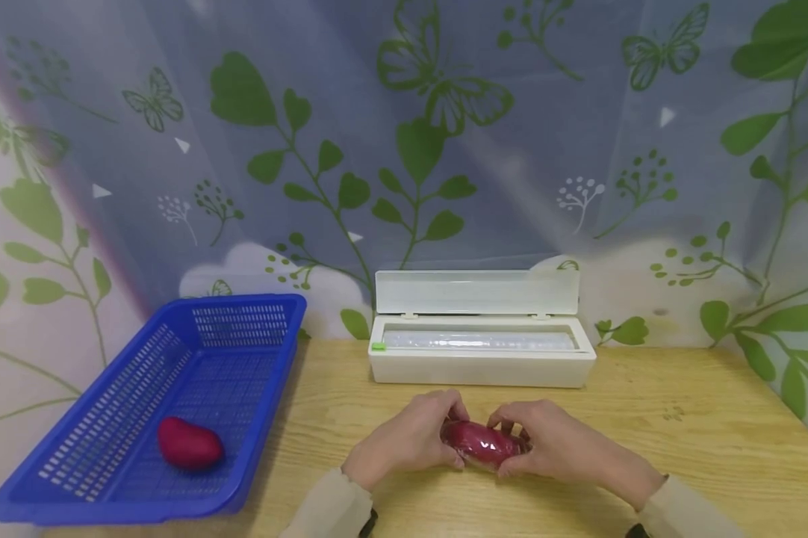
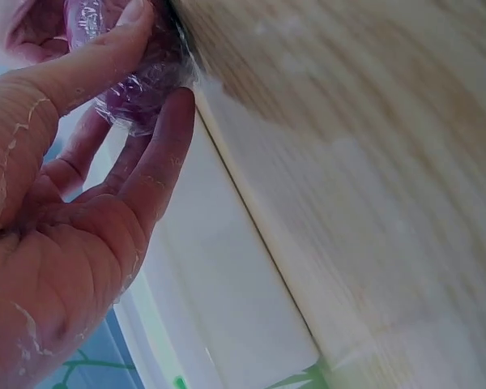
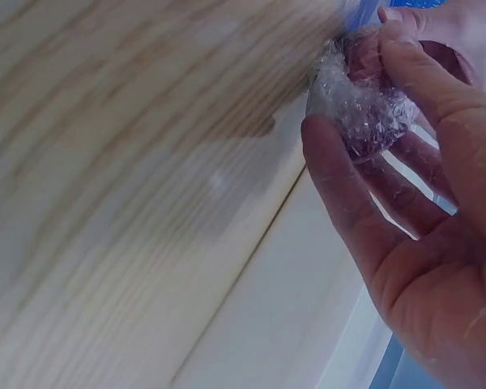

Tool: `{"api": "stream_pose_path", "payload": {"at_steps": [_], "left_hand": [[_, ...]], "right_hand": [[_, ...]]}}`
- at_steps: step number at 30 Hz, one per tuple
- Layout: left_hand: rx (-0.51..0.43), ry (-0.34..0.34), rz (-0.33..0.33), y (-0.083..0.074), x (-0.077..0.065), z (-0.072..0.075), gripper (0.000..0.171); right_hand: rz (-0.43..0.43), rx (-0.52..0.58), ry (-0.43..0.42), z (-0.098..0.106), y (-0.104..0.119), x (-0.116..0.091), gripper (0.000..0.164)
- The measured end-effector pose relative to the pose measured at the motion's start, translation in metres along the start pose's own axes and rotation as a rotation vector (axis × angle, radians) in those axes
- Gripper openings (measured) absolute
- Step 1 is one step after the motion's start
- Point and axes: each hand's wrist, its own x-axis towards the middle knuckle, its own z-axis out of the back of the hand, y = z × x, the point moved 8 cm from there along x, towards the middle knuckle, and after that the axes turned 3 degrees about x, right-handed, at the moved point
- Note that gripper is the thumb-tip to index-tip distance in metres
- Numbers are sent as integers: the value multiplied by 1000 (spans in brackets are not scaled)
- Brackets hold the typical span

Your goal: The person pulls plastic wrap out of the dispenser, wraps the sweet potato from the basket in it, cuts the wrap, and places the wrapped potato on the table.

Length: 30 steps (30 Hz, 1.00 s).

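A reddish-purple sweet potato [image 1: 485, 444] wrapped in cling film is held by both hands low over the table, in front of the white box. My left hand [image 1: 417, 435] grips its left end between thumb and fingers. At the other end, my right hand [image 1: 555, 442] holds it the same way. Crinkled cling film [image 3: 352, 101] bunches around the end in the right wrist view. The left wrist view also shows shiny film on the sweet potato [image 2: 142, 93] between thumb and fingertips. Its underside is hidden in the head view.
Behind the hands stands a white cling film dispenser [image 1: 481, 371], lid [image 1: 478, 291] raised, a roll [image 1: 478, 341] inside and a green slider [image 1: 378, 347] at its left. A blue basket [image 1: 252, 441] on the left holds another sweet potato [image 1: 190, 444]. A leaf-patterned curtain [image 1: 350, 149] hangs behind the wooden table [image 1: 679, 418].
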Motion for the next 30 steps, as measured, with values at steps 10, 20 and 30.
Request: {"api": "stream_pose_path", "payload": {"at_steps": [10, 20, 30], "left_hand": [[33, -18, -21, -2, 1, 1, 49], [16, -5, -49, -4, 3, -1, 47], [4, -57, 4, 5, -3, 17, 45]], "right_hand": [[5, -27, -23, -2, 3, 1, 46], [-16, -111, -79, -3, 6, 1, 49], [-81, -71, -117, 8, -4, -12, 49]]}}
